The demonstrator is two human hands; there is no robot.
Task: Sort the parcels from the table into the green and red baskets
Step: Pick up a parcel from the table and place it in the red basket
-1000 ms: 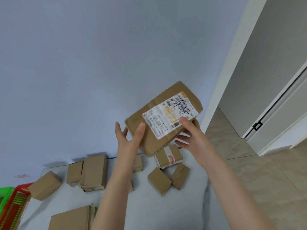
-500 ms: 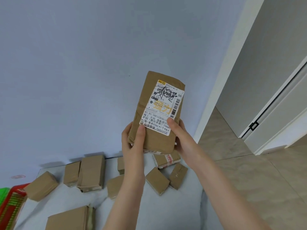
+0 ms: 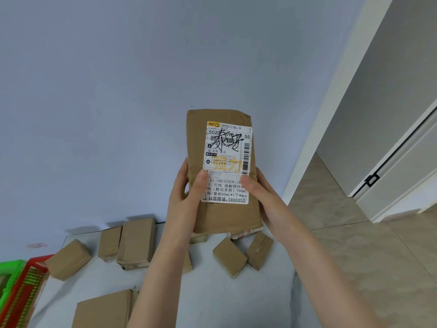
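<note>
I hold a tall brown parcel (image 3: pixel 227 214) upright in front of me, its white shipping label facing me. My left hand (image 3: pixel 186 200) grips its left edge, thumb pressed on the label. My right hand (image 3: pixel 262 197) grips the right edge, thumb on the label's lower right. Below, several brown parcels lie on the white table (image 3: pixel 260 294), among them a small one (image 3: pixel 229 256) and a larger one (image 3: pixel 136 242). The red basket (image 3: pixel 26 287) and the green basket (image 3: pixel 10 268) show at the lower left edge.
A pale blue wall stands right behind the table. To the right lies a tiled floor (image 3: pixel 366 256) with a white door frame and a sliding door. A big flat parcel (image 3: pixel 104 308) lies at the table's near left.
The parcel has turned from a slanted pose to fully upright with its label square to me. Both hands have closed onto its lower sides, thumbs on the label.
</note>
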